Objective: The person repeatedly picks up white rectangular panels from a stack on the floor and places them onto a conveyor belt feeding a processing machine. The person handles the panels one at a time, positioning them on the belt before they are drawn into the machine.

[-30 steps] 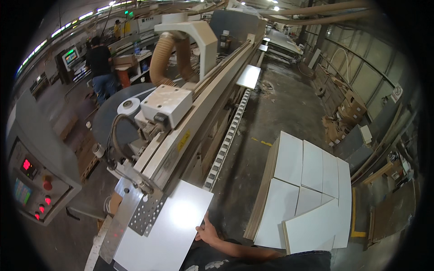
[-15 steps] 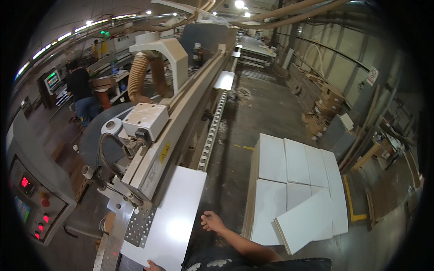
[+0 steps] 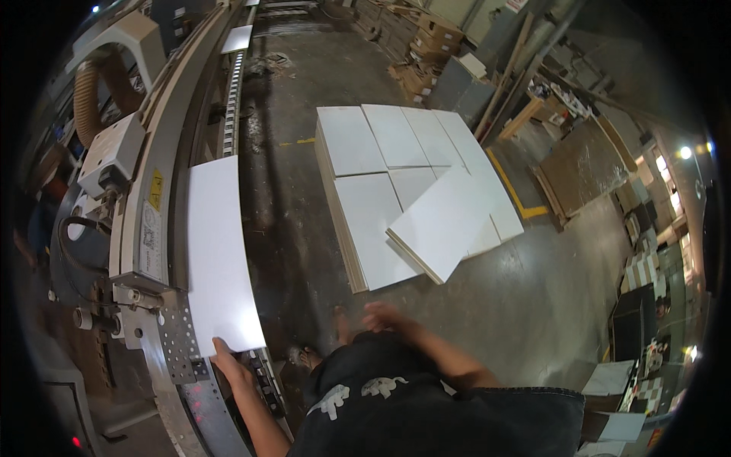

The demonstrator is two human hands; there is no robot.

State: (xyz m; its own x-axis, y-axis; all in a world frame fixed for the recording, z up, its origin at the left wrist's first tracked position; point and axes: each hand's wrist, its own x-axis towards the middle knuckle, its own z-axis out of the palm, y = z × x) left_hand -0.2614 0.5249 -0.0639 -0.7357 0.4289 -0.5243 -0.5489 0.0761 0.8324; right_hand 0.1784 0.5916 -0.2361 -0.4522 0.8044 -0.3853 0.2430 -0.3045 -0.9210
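A long white panel [image 3: 217,251] lies flat on the infeed of a large woodworking machine [image 3: 141,206] at the left. My left hand [image 3: 228,364] touches the panel's near edge, fingers against it. My right hand [image 3: 381,314] hangs blurred in the air above the concrete floor, holding nothing, fingers loosely apart. It is nearest to a low stack of white panels [image 3: 365,209] on the floor, where one panel [image 3: 442,225] lies skewed on top of the others.
A roller rail [image 3: 231,91] runs along the machine toward the back, with another white panel [image 3: 237,38] far down it. Cardboard boxes [image 3: 415,68] and leaning boards [image 3: 586,164] stand at the back right. A yellow floor line [image 3: 518,190] borders the stack.
The view has swung down and to the right. My left hand has come onto the panel's near edge. My right hand has left the panel and moved right, toward the floor stack.
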